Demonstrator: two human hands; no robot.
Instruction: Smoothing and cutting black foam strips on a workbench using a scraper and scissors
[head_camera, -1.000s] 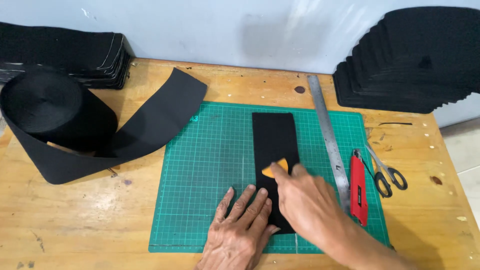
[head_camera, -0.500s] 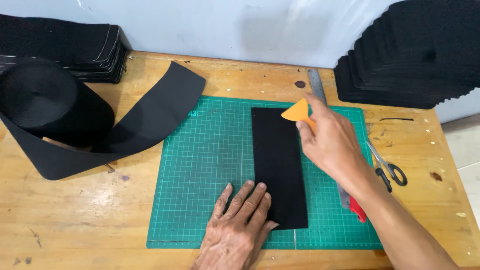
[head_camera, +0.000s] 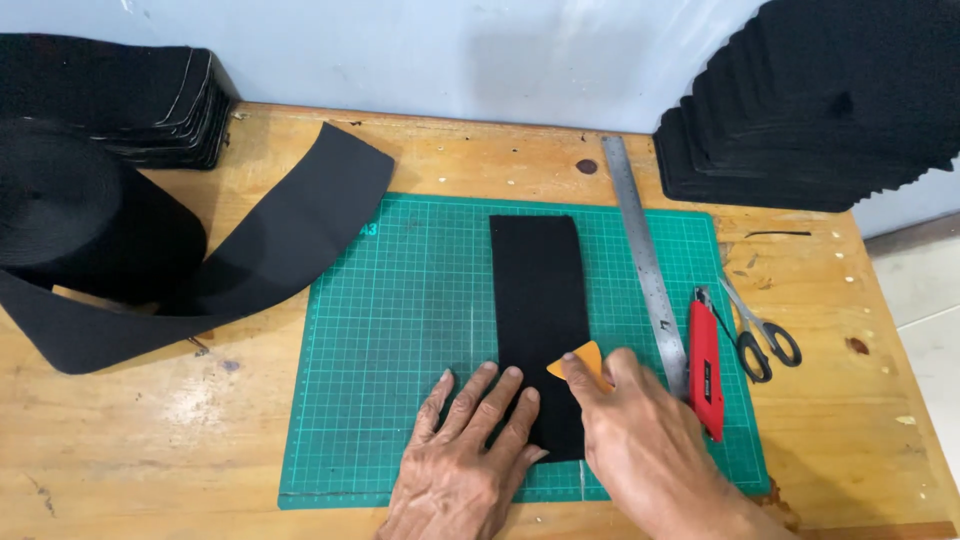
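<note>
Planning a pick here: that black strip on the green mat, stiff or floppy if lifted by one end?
Probably floppy: the black strip looks like the same wide band that curls loosely off the roll. Likely light and thin, since it lies flat on the green mat. It may slide when pushed: the left hand pins it while the right hand presses an orange tool on it.

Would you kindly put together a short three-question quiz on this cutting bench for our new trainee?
1. True or false: the left hand lies flat on the near end of the black strip.
2. What does the right hand hold against the strip? A) an orange chalk wedge B) the scissors C) the red utility knife
3. Which tool lies on the green cutting mat just right of the strip?

Key: 1 true; 2 A; 3 the steel ruler.
</note>
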